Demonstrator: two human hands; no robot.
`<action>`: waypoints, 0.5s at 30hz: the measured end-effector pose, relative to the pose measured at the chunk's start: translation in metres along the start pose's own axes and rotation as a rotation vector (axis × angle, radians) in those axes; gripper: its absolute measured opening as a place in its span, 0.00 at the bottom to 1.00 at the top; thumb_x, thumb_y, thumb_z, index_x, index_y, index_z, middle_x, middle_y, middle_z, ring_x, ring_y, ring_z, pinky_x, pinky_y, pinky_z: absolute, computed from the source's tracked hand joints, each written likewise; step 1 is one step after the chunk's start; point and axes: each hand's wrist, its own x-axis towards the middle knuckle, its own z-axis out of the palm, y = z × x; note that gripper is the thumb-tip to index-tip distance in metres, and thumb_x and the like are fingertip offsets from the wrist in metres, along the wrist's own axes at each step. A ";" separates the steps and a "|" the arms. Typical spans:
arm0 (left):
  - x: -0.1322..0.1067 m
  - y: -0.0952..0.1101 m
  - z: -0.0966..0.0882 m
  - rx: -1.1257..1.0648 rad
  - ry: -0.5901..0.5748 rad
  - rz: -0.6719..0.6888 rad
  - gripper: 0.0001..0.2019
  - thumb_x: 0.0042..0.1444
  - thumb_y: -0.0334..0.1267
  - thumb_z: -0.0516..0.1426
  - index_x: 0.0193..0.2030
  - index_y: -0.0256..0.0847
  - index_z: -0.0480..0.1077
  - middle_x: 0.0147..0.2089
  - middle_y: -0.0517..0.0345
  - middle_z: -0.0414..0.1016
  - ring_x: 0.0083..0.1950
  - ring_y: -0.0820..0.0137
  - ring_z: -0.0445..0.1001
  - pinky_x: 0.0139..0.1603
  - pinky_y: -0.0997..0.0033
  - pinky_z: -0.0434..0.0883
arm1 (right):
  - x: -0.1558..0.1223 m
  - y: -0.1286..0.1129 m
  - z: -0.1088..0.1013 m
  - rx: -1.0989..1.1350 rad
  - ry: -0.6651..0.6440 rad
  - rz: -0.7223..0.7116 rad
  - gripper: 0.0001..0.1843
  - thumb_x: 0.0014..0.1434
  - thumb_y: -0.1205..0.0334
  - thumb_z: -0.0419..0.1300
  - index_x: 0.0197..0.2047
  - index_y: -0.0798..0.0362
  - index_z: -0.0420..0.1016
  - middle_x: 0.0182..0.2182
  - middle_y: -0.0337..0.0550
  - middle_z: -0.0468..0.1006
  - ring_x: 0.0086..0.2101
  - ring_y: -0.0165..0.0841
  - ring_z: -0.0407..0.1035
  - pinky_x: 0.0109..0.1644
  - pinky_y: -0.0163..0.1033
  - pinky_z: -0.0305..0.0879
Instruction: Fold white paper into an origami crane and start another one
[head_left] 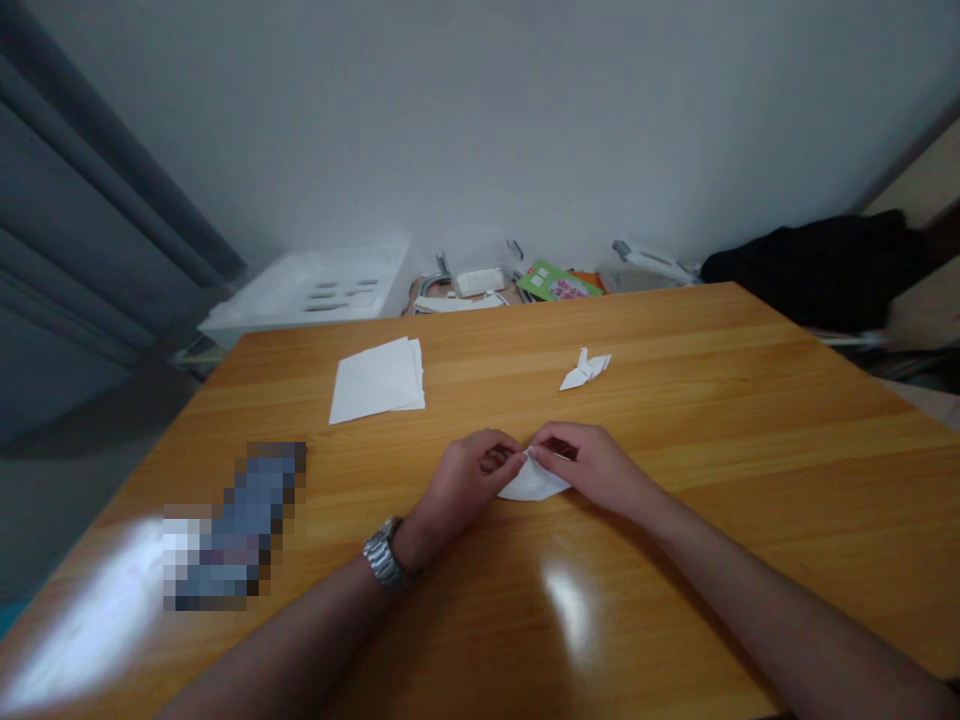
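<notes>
Between my two hands is a folded sheet of white paper, low over the wooden table. My left hand, with a metal watch on its wrist, pinches the paper's top corner from the left. From the other side my right hand closes finger and thumb on the same corner. The fingertips nearly meet there, and the right hand hides part of the paper's right side. Beyond my hands stands a small folded paper bird. A few flat sheets of white paper lie at the far left.
A pixelated dark, oblong object rests on the table's left side. Past the far edge are a white plastic tray, a green booklet and assorted small items. Black cloth is heaped at the back right. A grey curtain hangs at left.
</notes>
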 end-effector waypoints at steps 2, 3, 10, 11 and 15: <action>0.000 0.000 -0.001 0.007 -0.007 -0.017 0.10 0.61 0.45 0.60 0.38 0.40 0.78 0.35 0.56 0.81 0.35 0.69 0.78 0.35 0.76 0.72 | 0.000 0.001 0.001 0.016 -0.002 0.011 0.10 0.64 0.56 0.60 0.37 0.51 0.80 0.33 0.42 0.82 0.33 0.34 0.73 0.38 0.37 0.65; 0.001 0.000 -0.001 -0.005 -0.006 -0.030 0.11 0.61 0.45 0.60 0.37 0.40 0.78 0.35 0.57 0.81 0.35 0.69 0.78 0.35 0.76 0.72 | 0.000 0.002 0.001 0.031 -0.001 0.020 0.10 0.64 0.56 0.60 0.38 0.51 0.80 0.34 0.42 0.82 0.34 0.35 0.73 0.38 0.38 0.66; 0.006 -0.005 -0.005 -0.155 0.077 -0.108 0.12 0.60 0.45 0.61 0.37 0.37 0.77 0.32 0.57 0.80 0.32 0.71 0.77 0.32 0.77 0.72 | 0.003 0.013 -0.004 0.125 0.108 0.063 0.09 0.62 0.56 0.62 0.38 0.52 0.78 0.34 0.43 0.82 0.35 0.35 0.74 0.40 0.38 0.68; 0.006 -0.005 -0.005 -0.162 0.081 -0.114 0.12 0.59 0.45 0.61 0.37 0.37 0.77 0.32 0.56 0.80 0.32 0.71 0.77 0.32 0.77 0.72 | 0.004 0.015 -0.005 0.124 0.119 0.067 0.09 0.62 0.56 0.62 0.38 0.52 0.78 0.34 0.43 0.82 0.35 0.35 0.74 0.40 0.38 0.68; 0.006 -0.003 -0.006 -0.162 0.062 -0.114 0.11 0.60 0.44 0.61 0.37 0.37 0.76 0.32 0.57 0.79 0.31 0.71 0.76 0.31 0.77 0.72 | 0.004 0.018 -0.008 0.104 0.127 0.072 0.09 0.62 0.56 0.62 0.38 0.52 0.79 0.35 0.43 0.83 0.35 0.36 0.75 0.41 0.39 0.68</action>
